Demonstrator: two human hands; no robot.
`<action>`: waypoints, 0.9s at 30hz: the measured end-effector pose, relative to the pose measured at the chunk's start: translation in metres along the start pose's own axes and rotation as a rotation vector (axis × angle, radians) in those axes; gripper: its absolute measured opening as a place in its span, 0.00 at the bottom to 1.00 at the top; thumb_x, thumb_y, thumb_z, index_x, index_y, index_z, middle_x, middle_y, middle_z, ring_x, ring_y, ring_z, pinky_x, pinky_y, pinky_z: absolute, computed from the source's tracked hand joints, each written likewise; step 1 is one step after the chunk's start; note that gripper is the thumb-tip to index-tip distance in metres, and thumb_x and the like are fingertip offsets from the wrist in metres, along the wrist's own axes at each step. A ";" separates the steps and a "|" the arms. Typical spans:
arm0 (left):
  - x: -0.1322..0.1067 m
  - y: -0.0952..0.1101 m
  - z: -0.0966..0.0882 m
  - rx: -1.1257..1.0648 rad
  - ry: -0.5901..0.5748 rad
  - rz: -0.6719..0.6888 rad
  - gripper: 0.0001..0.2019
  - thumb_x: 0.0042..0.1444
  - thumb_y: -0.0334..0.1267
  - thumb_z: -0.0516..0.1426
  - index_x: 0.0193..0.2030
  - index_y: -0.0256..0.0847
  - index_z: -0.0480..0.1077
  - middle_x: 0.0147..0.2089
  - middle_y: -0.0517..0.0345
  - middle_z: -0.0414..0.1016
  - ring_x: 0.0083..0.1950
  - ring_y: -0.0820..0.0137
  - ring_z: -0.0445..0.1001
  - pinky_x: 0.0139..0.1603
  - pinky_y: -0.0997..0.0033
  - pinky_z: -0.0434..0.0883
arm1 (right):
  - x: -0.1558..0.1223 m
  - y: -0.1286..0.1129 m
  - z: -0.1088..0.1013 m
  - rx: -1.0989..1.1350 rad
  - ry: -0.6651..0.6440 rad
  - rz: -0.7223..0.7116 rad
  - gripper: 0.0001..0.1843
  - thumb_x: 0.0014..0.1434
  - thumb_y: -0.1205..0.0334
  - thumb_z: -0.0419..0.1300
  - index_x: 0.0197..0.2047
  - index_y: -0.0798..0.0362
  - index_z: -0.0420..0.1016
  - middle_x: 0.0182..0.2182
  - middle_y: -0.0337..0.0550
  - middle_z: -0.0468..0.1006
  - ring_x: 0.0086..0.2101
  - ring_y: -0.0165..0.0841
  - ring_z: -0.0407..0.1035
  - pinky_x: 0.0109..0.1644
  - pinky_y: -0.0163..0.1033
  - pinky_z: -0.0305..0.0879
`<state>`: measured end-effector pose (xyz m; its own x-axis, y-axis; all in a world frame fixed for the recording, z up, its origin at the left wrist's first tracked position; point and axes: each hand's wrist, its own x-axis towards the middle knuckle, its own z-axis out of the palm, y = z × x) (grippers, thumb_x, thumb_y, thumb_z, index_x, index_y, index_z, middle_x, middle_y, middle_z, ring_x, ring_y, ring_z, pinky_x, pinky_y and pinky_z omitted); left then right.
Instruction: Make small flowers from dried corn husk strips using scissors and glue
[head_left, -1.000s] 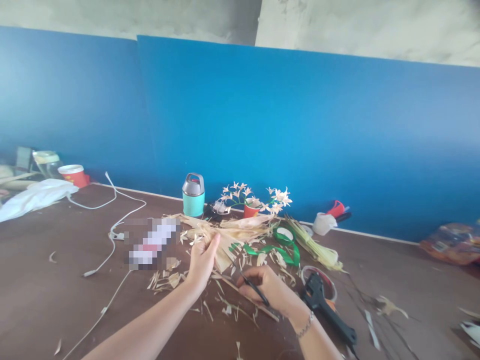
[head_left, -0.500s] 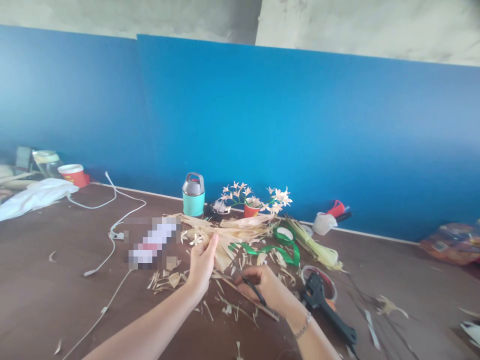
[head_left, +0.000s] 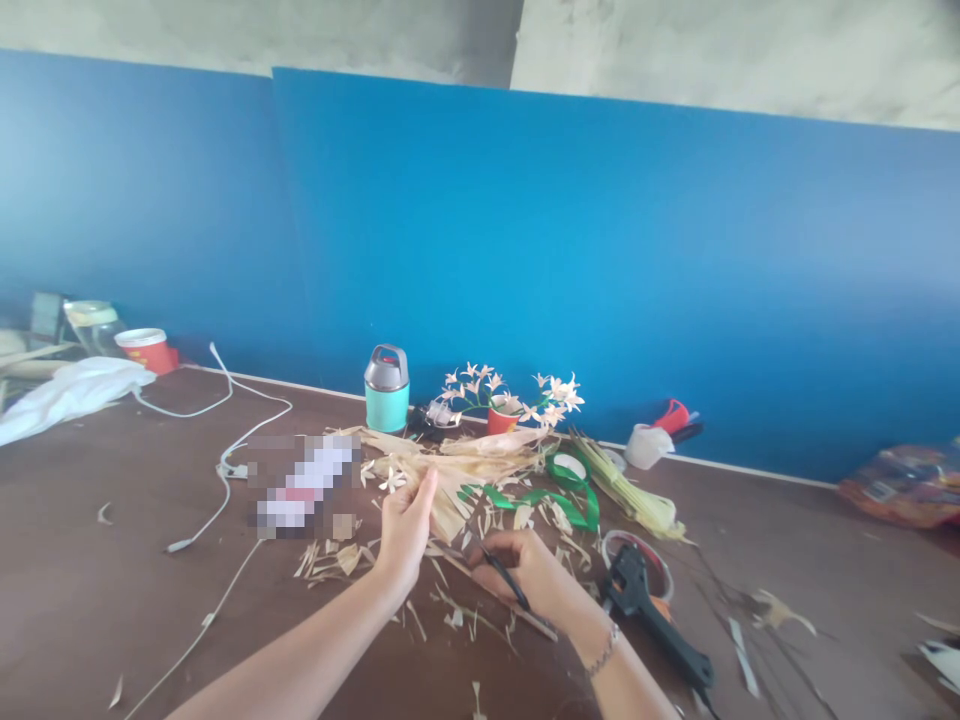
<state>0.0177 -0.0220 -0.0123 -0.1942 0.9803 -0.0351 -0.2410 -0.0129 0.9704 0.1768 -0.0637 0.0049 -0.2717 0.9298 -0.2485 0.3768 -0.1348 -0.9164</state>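
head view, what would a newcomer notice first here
The big blue wall fills the upper half. Below it, on the brown table, the left hand grips a pale dried leaf while the right hand holds a dark tool amid scattered clippings. Behind them, pale flowers stand by a teal flask.

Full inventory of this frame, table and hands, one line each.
flask: one, teal, by the wall
paper flowers: one bunch, cream, behind the husks
husks: pile, tan, mid-table
ribbon: one, green, right of husks
stalks: one bundle, pale yellow, right of ribbon
glue gun: one, black, beside right wrist
cable: one, white, left
table: one, brown, beneath everything
left hand: one, grips husk strip
right hand: one, holds thin black tool
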 end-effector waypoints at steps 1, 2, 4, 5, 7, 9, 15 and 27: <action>0.000 0.000 0.000 -0.003 0.001 -0.002 0.22 0.43 0.57 0.58 0.16 0.39 0.60 0.13 0.69 0.53 0.15 0.79 0.54 0.16 0.77 0.51 | 0.000 0.000 0.000 -0.006 0.004 -0.009 0.11 0.44 0.58 0.63 0.29 0.58 0.75 0.15 0.32 0.63 0.17 0.22 0.52 0.19 0.28 0.49; 0.000 0.001 0.000 -0.008 0.001 -0.005 0.22 0.43 0.56 0.58 0.16 0.39 0.60 0.13 0.69 0.53 0.15 0.79 0.54 0.16 0.77 0.51 | 0.001 0.001 0.000 -0.012 0.007 -0.021 0.10 0.44 0.59 0.63 0.29 0.58 0.75 0.15 0.33 0.63 0.17 0.22 0.52 0.19 0.28 0.49; -0.001 0.001 0.001 -0.016 0.004 -0.013 0.22 0.43 0.56 0.58 0.16 0.39 0.59 0.13 0.69 0.52 0.15 0.79 0.52 0.16 0.77 0.50 | 0.002 0.003 0.000 -0.012 0.008 -0.043 0.10 0.44 0.59 0.62 0.29 0.58 0.75 0.16 0.33 0.64 0.17 0.22 0.52 0.19 0.28 0.49; -0.001 0.001 0.001 -0.018 0.008 -0.017 0.23 0.43 0.56 0.58 0.16 0.39 0.58 0.13 0.70 0.51 0.15 0.80 0.51 0.16 0.78 0.49 | 0.002 0.003 0.000 -0.008 0.008 -0.049 0.10 0.44 0.59 0.62 0.29 0.58 0.75 0.16 0.33 0.63 0.17 0.22 0.52 0.19 0.28 0.49; -0.001 0.001 0.001 -0.017 0.025 -0.023 0.23 0.44 0.56 0.58 0.16 0.40 0.55 0.13 0.70 0.49 0.15 0.80 0.49 0.16 0.78 0.48 | 0.002 0.003 0.001 -0.001 0.010 -0.045 0.10 0.44 0.59 0.63 0.29 0.58 0.75 0.15 0.33 0.63 0.17 0.22 0.52 0.19 0.28 0.49; -0.001 0.002 0.002 -0.013 0.039 -0.028 0.24 0.44 0.55 0.58 0.15 0.40 0.53 0.13 0.71 0.47 0.15 0.81 0.48 0.17 0.78 0.47 | 0.001 0.002 0.001 0.011 0.014 -0.020 0.10 0.43 0.59 0.63 0.28 0.57 0.75 0.15 0.33 0.64 0.17 0.22 0.53 0.19 0.28 0.49; -0.003 0.002 0.004 -0.031 0.031 -0.052 0.24 0.43 0.56 0.58 0.15 0.39 0.56 0.13 0.71 0.49 0.16 0.81 0.49 0.17 0.78 0.48 | 0.001 0.002 0.003 0.029 0.038 0.014 0.10 0.43 0.61 0.62 0.30 0.57 0.75 0.17 0.34 0.68 0.16 0.22 0.54 0.18 0.28 0.49; -0.003 0.000 0.003 -0.043 0.017 -0.025 0.23 0.40 0.58 0.59 0.15 0.38 0.63 0.11 0.68 0.55 0.14 0.78 0.56 0.16 0.76 0.53 | 0.000 -0.003 0.002 -0.083 0.065 -0.100 0.07 0.44 0.64 0.60 0.28 0.58 0.77 0.21 0.37 0.72 0.21 0.25 0.60 0.23 0.29 0.56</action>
<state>0.0210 -0.0240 -0.0119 -0.2037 0.9770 -0.0636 -0.2862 0.0027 0.9582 0.1738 -0.0636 0.0065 -0.2544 0.9578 -0.1341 0.4237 -0.0142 -0.9057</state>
